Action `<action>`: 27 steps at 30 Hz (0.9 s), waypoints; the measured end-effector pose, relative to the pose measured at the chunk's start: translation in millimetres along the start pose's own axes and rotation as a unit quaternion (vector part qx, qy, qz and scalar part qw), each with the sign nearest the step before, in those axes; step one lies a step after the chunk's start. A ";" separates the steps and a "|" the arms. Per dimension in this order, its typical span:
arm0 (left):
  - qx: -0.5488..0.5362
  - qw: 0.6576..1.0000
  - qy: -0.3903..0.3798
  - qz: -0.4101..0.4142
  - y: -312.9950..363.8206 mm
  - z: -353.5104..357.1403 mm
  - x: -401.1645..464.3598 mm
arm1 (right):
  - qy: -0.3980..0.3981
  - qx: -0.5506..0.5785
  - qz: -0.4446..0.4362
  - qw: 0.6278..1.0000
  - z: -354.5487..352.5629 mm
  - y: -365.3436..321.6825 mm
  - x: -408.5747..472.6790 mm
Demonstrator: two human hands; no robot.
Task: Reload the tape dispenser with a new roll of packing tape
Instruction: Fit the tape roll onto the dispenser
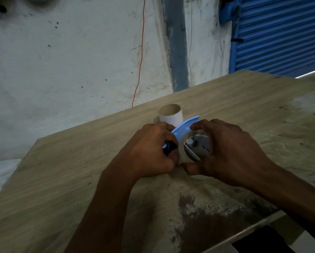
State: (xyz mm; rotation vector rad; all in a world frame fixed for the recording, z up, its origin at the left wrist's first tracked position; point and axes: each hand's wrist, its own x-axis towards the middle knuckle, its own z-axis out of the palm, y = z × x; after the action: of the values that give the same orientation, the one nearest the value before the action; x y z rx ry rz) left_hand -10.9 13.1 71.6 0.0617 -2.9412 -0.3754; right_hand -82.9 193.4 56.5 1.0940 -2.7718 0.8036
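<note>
Right hand (224,152) curls round the tape roll (183,148) (translucent); left hand (151,148) grips the dispenser (185,126).

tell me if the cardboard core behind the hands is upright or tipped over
Upright: the cardboard core stands on end on the table, open mouth up.

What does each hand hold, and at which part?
Left hand: the tape dispenser, at its handle. Right hand: the tape roll, fingers around its rim.

Worn wood-grain table (244,99), dark stains near the front edge. Behind it a scuffed whitish wall (70,57) with a thin red wire (141,57) hanging down. Blue roller shutter (280,33) far right, dim light.
</note>
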 end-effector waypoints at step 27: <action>0.046 0.998 0.037 0.025 9.8 3.2 3.1 | -0.239 -0.042 -0.039 0.969 -24.4 15.9 34.3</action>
State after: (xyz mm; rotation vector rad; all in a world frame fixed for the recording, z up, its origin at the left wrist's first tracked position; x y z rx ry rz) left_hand -14.7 23.1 71.5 0.0125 -2.8792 -0.2241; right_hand -122.2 193.7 78.5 1.5459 -3.0709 0.4523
